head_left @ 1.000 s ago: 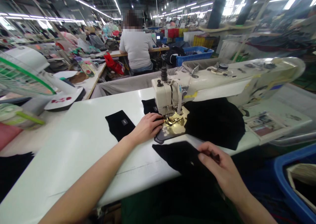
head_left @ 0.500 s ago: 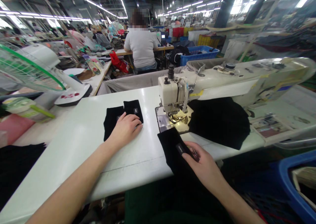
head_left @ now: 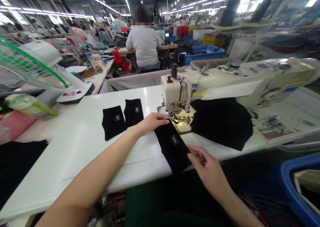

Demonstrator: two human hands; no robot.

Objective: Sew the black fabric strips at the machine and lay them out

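A black fabric piece with a small dark label (head_left: 166,147) lies at the front edge of the white sewing table, just before the sewing machine's needle area (head_left: 179,118). My left hand (head_left: 155,121) is closed on its far corner, thumb and fingers pinched together. At the piece's right edge, my right hand (head_left: 207,163) pinches the cloth between thumb and forefinger. A small dark, shiny tool, perhaps thread snips (head_left: 202,159), is tucked in that palm. Two more labelled black pieces, a left one (head_left: 113,125) and a right one (head_left: 133,115), lie flat beyond my left forearm.
A large black cloth (head_left: 221,123) lies under the machine arm (head_left: 225,75). To the left stand a fan (head_left: 32,66) and a cup with a green handle (head_left: 27,105). A blue basket (head_left: 287,177) is at the lower right. A person in a grey shirt (head_left: 143,46) sits ahead.
My left hand has left the two pieces on the table and moved right to the labelled piece's far corner. That piece now lies flatter, and my right hand has slid to its edge.
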